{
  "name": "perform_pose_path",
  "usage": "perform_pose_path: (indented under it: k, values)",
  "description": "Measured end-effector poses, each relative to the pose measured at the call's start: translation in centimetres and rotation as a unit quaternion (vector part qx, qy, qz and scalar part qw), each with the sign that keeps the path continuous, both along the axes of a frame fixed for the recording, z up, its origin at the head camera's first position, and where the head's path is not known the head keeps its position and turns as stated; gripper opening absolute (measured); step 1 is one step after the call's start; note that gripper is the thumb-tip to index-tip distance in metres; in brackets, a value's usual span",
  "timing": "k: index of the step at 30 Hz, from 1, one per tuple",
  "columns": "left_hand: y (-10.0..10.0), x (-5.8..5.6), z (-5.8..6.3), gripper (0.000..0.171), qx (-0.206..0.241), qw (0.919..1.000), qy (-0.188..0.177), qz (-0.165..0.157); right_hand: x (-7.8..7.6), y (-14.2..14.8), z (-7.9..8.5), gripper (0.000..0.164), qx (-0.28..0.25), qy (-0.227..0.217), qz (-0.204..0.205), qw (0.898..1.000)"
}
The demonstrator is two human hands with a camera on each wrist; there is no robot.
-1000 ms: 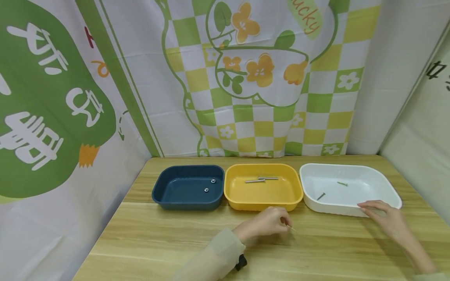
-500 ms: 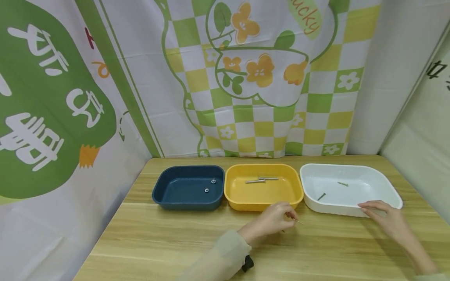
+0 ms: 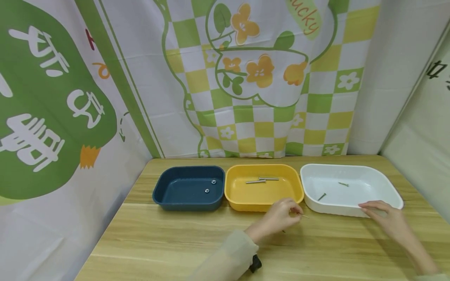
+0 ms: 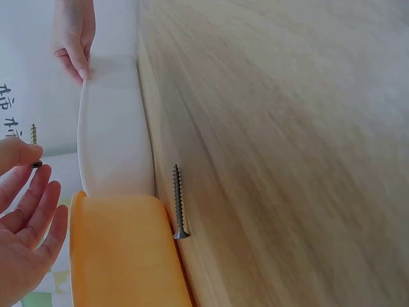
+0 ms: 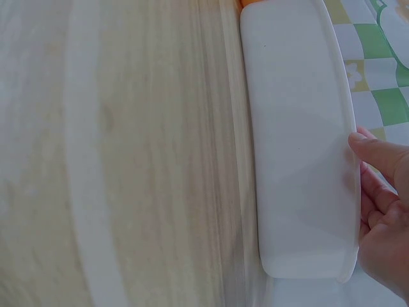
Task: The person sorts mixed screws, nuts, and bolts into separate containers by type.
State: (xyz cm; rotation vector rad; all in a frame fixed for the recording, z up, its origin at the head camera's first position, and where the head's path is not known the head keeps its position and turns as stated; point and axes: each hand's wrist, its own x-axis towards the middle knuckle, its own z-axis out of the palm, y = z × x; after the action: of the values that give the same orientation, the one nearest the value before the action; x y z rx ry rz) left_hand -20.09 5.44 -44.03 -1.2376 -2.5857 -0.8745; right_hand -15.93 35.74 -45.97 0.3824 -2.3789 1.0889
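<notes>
My left hand [image 3: 281,216] pinches a small screw [image 4: 34,134] between thumb and fingertips, in front of the yellow tray's [image 3: 246,207] near right corner. The left wrist view shows its brass-coloured thread upward and its head down at the fingertips. A dark screw [image 4: 179,201] lies on the wooden table beneath that hand, mostly hidden from the head view. At the right, my right hand [image 3: 390,218] holds the near rim of the white tray [image 5: 300,147], thumb outside and fingers inside. Two greenish screws [image 3: 343,184] lie apart in the white tray.
Three trays stand in a row along the back of the table [image 3: 147,242]. Two long silver bolts [image 3: 268,178] lie in the yellow one. The dark blue tray [image 3: 190,206] at the left contains two small nuts [image 3: 207,191]. A printed curtain [image 3: 263,128] hangs behind.
My left hand has moved right and slightly away from me, carrying the screw toward the white tray. The dark screw on the table has come into view behind it. My right hand stays put.
</notes>
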Motion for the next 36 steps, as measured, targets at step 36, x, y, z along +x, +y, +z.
perform_pose_path:
  k: [36]
  values:
    - [4.6,-1.3,-0.6,0.007,0.085,0.9911,-0.01,0.101,0.1,-0.2,0.3,0.015,0.007,0.007,-0.003,1.0]
